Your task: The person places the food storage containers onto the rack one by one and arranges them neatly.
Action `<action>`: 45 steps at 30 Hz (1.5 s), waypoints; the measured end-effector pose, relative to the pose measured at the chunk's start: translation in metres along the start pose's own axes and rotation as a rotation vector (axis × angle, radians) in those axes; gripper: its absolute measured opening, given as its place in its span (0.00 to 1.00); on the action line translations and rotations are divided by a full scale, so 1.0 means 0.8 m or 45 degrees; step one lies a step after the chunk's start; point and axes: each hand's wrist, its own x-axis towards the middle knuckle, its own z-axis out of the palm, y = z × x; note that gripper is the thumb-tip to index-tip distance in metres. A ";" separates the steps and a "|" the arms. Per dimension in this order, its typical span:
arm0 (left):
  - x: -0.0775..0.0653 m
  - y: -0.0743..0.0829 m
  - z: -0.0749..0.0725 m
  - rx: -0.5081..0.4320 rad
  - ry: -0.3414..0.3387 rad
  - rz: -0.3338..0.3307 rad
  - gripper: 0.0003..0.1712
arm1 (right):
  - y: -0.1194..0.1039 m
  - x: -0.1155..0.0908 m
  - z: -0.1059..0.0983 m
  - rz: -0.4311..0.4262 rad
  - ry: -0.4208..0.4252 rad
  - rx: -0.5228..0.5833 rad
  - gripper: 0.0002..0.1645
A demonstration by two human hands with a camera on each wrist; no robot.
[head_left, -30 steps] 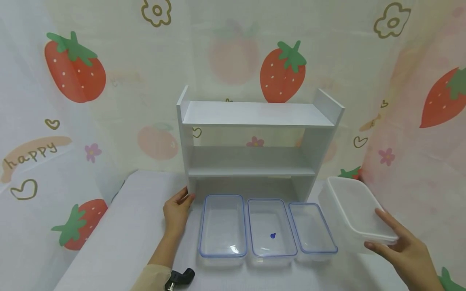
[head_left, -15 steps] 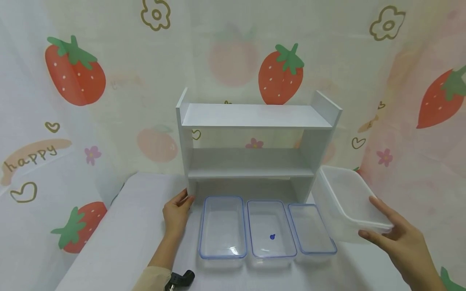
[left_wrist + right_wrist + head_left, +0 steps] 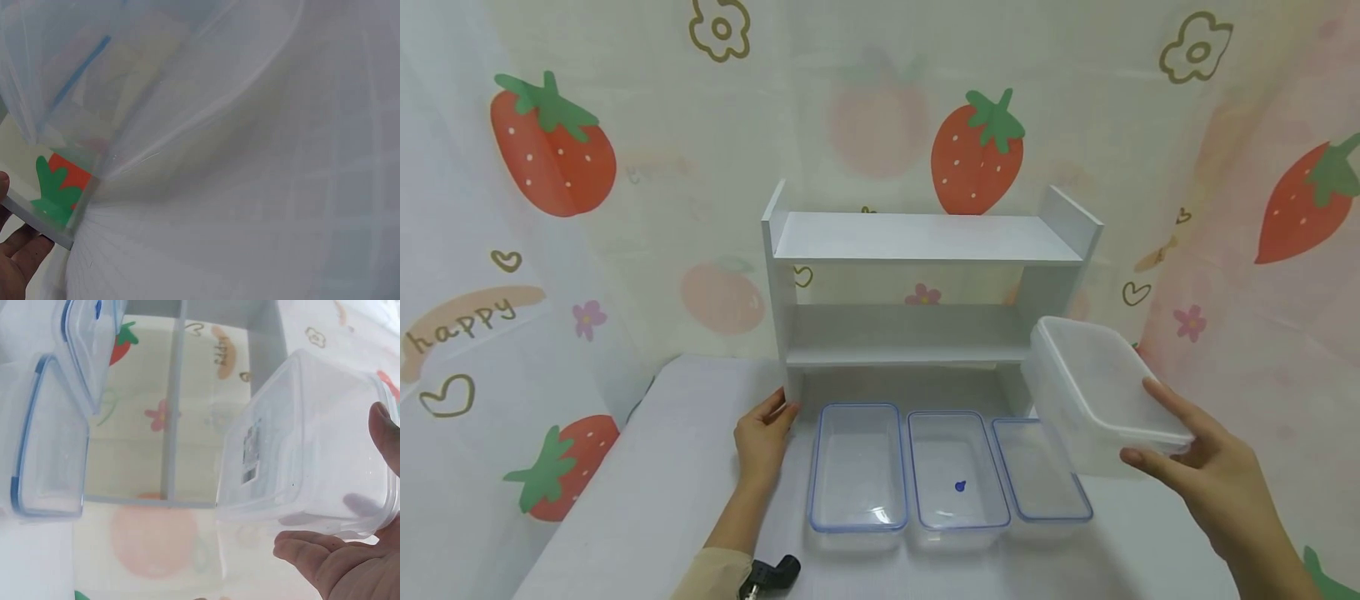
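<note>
My right hand [image 3: 1221,479] grips a clear plastic food container with a whitish lid [image 3: 1097,379] by its near end. The container is tilted in the air beside the right panel of a white shelf unit [image 3: 913,333], overlapping that panel in the head view. In the right wrist view, a label shows on the container [image 3: 300,450]. My left hand [image 3: 763,437] pinches the lower front edge of the shelf's left panel; the left wrist view shows fingers [image 3: 31,256] on that edge. Three blue-rimmed clear containers stand before the shelf: left [image 3: 857,467], middle [image 3: 951,450] and right [image 3: 1037,483].
The containers stand on a white-covered table [image 3: 625,517]. Behind hangs a curtain [image 3: 880,108] printed with strawberries and flowers. A small blue mark [image 3: 960,486] shows in the middle container. A black device [image 3: 775,573] sits at my left wrist.
My right hand has carried the whitish-lidded container up and to the left, closer to the shelf, and it now covers part of the right blue-rimmed container. My left hand has stayed on the panel.
</note>
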 end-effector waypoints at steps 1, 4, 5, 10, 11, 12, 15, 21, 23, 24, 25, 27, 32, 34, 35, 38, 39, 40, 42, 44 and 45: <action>0.000 0.000 0.000 0.000 -0.001 0.004 0.25 | -0.003 0.001 0.002 -0.002 -0.002 -0.012 0.51; 0.000 0.000 -0.001 -0.005 -0.003 0.008 0.25 | -0.010 0.006 0.006 -0.006 -0.008 -0.077 0.51; 0.000 0.000 -0.001 -0.004 -0.004 0.007 0.25 | -0.013 0.007 0.007 -0.009 -0.008 -0.108 0.51; 0.000 0.001 -0.001 -0.017 -0.014 -0.003 0.25 | -0.025 0.015 0.015 -0.035 -0.026 -0.096 0.51; 0.000 0.001 -0.001 -0.020 -0.014 -0.003 0.25 | -0.028 0.016 0.018 -0.047 -0.026 -0.094 0.51; 0.000 0.001 -0.001 -0.021 -0.015 -0.002 0.25 | -0.030 0.018 0.020 -0.056 -0.030 -0.085 0.51; 0.000 0.001 -0.001 -0.013 -0.009 0.008 0.24 | -0.038 0.022 0.026 -0.073 -0.043 -0.087 0.51; 0.000 0.000 -0.001 -0.005 -0.007 0.015 0.24 | -0.052 0.029 0.037 -0.069 -0.042 -0.303 0.52; 0.000 -0.001 -0.001 -0.011 -0.009 0.012 0.24 | -0.056 0.032 0.041 -0.062 -0.046 -0.350 0.53; 0.000 -0.001 -0.001 -0.012 -0.010 0.011 0.24 | -0.058 0.034 0.042 -0.057 -0.049 -0.358 0.53; 0.001 -0.001 -0.001 -0.012 -0.011 0.011 0.24 | -0.060 0.035 0.043 -0.055 -0.053 -0.365 0.53; 0.001 -0.001 -0.001 -0.016 -0.014 0.005 0.24 | -0.064 0.038 0.046 -0.049 -0.063 -0.371 0.53; 0.001 -0.002 -0.001 -0.018 -0.010 0.001 0.24 | -0.075 0.046 0.052 -0.056 -0.078 -0.363 0.53; 0.001 -0.002 -0.001 -0.022 -0.006 0.002 0.24 | -0.080 0.048 0.055 -0.067 -0.080 -0.358 0.52; 0.001 -0.002 -0.001 -0.024 -0.003 0.005 0.24 | -0.083 0.050 0.057 -0.075 -0.080 -0.355 0.52; 0.001 -0.003 0.000 -0.025 0.003 0.011 0.24 | -0.091 0.054 0.063 -0.107 -0.083 -0.348 0.53; 0.002 -0.004 0.000 -0.022 0.001 0.015 0.24 | -0.093 0.055 0.065 -0.118 -0.085 -0.348 0.53; 0.002 -0.004 0.000 -0.024 -0.001 0.016 0.24 | -0.095 0.056 0.067 -0.127 -0.086 -0.344 0.53; 0.002 -0.004 0.000 -0.029 -0.005 0.018 0.24 | -0.100 0.059 0.071 -0.136 -0.087 -0.346 0.53; 0.003 -0.004 -0.001 -0.029 -0.005 0.019 0.24 | -0.105 0.062 0.075 -0.141 -0.096 -0.335 0.53; 0.003 -0.004 -0.001 -0.031 -0.004 0.019 0.24 | -0.108 0.064 0.077 -0.140 -0.100 -0.330 0.53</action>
